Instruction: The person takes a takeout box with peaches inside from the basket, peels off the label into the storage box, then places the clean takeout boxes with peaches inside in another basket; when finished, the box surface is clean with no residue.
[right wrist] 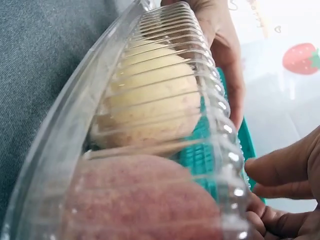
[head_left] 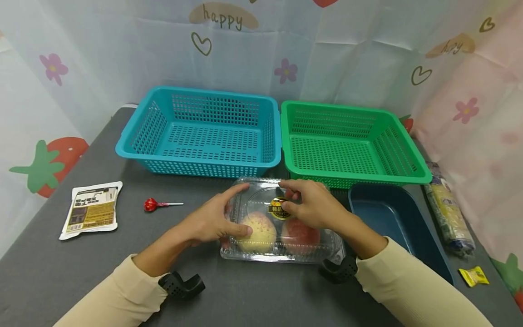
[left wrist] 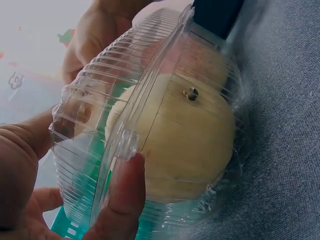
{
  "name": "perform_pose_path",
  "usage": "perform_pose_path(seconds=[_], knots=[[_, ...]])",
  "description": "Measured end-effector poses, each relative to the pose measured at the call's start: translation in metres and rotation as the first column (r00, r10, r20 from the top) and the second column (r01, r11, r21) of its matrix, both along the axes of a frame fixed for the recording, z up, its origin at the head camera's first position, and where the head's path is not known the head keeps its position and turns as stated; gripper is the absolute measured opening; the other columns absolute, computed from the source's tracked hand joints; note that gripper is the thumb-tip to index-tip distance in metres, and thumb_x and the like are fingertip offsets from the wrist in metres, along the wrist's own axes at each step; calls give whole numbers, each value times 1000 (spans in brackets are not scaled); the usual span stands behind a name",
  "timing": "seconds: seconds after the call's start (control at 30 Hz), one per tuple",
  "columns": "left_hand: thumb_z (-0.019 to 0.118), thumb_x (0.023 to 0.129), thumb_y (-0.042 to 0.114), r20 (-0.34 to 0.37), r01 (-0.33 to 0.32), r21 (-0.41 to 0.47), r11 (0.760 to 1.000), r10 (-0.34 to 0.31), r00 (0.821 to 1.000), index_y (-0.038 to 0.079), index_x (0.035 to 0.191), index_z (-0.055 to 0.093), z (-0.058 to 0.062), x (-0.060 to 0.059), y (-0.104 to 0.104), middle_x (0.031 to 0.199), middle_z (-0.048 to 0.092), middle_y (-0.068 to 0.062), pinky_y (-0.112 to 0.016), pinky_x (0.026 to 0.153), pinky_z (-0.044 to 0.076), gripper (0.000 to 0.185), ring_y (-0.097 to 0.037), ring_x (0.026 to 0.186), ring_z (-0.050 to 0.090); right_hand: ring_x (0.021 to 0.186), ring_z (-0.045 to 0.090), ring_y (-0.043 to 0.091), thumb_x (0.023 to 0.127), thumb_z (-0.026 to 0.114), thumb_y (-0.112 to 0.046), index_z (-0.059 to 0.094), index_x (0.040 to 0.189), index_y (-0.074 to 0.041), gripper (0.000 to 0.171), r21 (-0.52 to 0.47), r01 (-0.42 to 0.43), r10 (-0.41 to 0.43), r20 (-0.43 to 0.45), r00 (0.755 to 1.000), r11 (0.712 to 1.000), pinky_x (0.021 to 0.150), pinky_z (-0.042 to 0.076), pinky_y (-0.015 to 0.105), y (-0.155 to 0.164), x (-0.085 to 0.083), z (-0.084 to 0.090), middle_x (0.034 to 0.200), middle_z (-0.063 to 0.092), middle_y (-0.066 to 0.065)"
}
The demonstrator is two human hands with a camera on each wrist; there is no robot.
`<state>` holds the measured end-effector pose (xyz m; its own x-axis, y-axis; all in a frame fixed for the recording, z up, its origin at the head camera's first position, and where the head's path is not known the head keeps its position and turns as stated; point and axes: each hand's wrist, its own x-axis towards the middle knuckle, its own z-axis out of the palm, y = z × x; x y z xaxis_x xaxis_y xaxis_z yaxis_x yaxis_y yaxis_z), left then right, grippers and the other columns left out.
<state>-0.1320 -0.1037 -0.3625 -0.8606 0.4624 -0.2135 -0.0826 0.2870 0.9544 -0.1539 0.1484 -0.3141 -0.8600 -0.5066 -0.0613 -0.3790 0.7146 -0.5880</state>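
Observation:
A clear plastic clamshell box (head_left: pixel 327 247) lies on the grey cloth, its lid carrying a round black-and-gold sticker (head_left: pixel 279 209). Inside are a pale yellow round fruit (head_left: pixel 256 232) and a reddish one (head_left: pixel 301 236), likely peaches. My left hand (head_left: pixel 210 218) grips the box's left side, the thumb on the near part and the index finger reaching toward the far corner. Close up in the left wrist view, the thumb (left wrist: pixel 125 192) presses against the box rim. Over the lid, my right hand (head_left: pixel 308 202) has its thumb at the sticker and its index finger along the far edge.
Behind the box stand a blue basket (head_left: pixel 200 165) and a green basket (head_left: pixel 355 177). To the right are a dark blue tray (head_left: pixel 392 222), a long wrapped package (head_left: pixel 447 213) and a yellow candy (head_left: pixel 474 276). A white-and-gold pouch (head_left: pixel 91 209) and a red lollipop (head_left: pixel 150 205) lie left.

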Motion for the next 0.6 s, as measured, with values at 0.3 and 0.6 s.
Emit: perform_pose_path(seconds=[0.3, 0.6], knots=[[85, 74, 12, -7, 9, -8, 1000, -9, 1000, 27, 153, 26, 1, -1, 0, 85, 45, -22, -52, 46, 52, 100, -26, 45, 56, 66, 52, 16, 92, 66, -12, 72, 87, -13, 7, 12, 104, -104, 6, 995, 994, 64, 42, 35, -4, -2, -2, 73, 59, -2], [85, 75, 12, -11, 11, -19, 1000, -11, 1000, 26, 154, 25, 3, 0, -1, 85, 44, -22, -52, 47, 52, 100, -26, 45, 56, 65, 54, 15, 94, 64, -9, 72, 88, -10, 10, -100, 122, -123, -12, 992, 988, 63, 46, 34, -2, 0, -5, 75, 63, -2]])
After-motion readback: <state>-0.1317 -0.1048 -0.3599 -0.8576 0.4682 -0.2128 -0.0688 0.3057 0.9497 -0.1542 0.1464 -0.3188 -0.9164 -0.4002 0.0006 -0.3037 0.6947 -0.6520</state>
